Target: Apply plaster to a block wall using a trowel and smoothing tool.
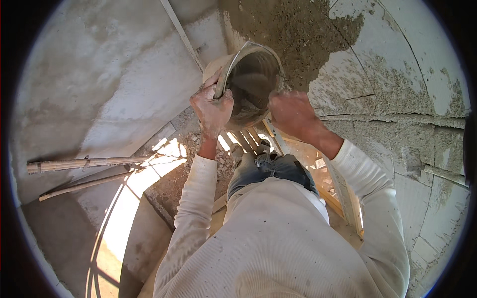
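Note:
A mortar-smeared bucket [217, 64] is tilted with its mouth toward me, up against the wall area in front. My left hand [212, 106] is closed around the left side of its rim. At the right edge of the opening is my right hand [294, 113], closed like a fist and slightly blurred. Its fingertips and anything in them are hidden. Grey residue coats the bucket's inside; how much it holds is hard to tell. Wet brown-grey mortar [293, 35] covers part of the wall just beyond the bucket.
Under my feet is a slatted wooden platform [251, 140], with timber framing [343, 193] to the right. Rubble [198, 159] lies below. Two poles [87, 164] stick out at the left. A block wall [387, 89] rises at the right, a smoother wall [114, 64] at the left.

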